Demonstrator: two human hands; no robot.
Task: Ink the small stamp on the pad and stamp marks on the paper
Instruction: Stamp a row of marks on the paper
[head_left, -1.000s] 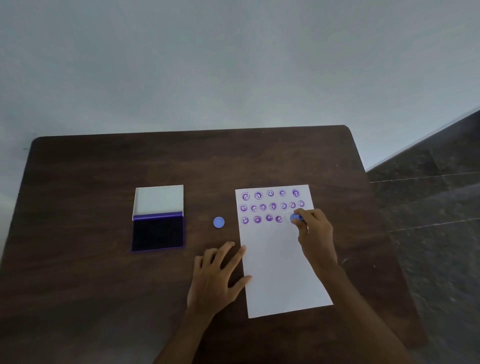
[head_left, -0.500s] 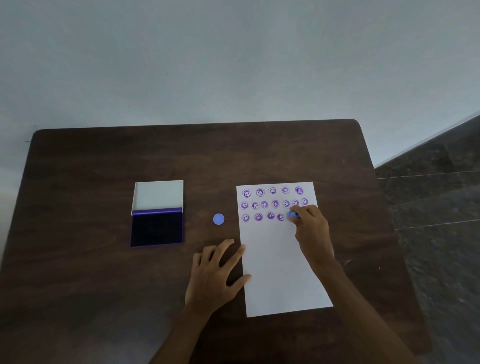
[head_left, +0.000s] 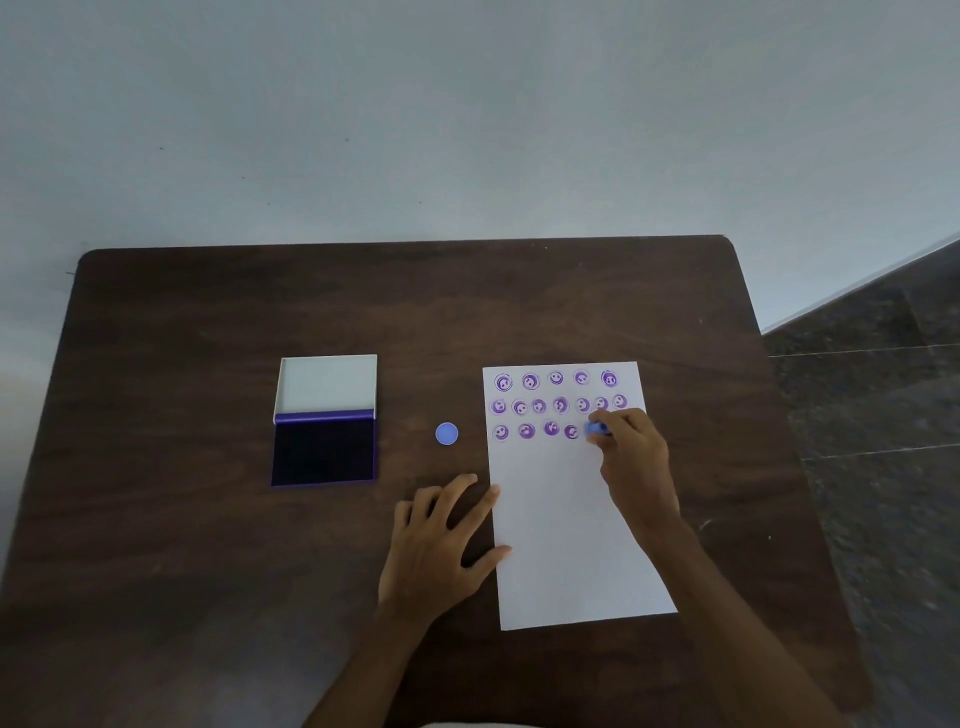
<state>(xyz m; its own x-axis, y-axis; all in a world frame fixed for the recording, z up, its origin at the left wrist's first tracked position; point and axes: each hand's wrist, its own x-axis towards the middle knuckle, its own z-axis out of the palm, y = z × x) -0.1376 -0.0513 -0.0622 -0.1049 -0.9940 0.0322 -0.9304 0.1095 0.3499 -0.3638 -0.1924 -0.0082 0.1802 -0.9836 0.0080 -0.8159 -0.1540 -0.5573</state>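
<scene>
A white paper sheet (head_left: 571, 525) lies on the right half of the dark wooden table (head_left: 208, 545). Three rows of purple smiley marks (head_left: 556, 405) fill its top. My right hand (head_left: 636, 462) pinches the small blue stamp (head_left: 596, 428) against the paper at the right end of the third row. My left hand (head_left: 441, 545) rests flat with fingers spread, its fingertips on the paper's left edge. The open ink pad (head_left: 324, 451), dark purple with a white lid folded back, sits at the left.
A small round blue cap (head_left: 447, 433) lies on the table between the ink pad and the paper. The table's far edge meets a pale wall; dark tiled floor (head_left: 872, 415) shows at the right.
My right hand has shifted slightly left with the stamp along the third row, covering the faint mark seen earlier. The left hand has stayed in place.
</scene>
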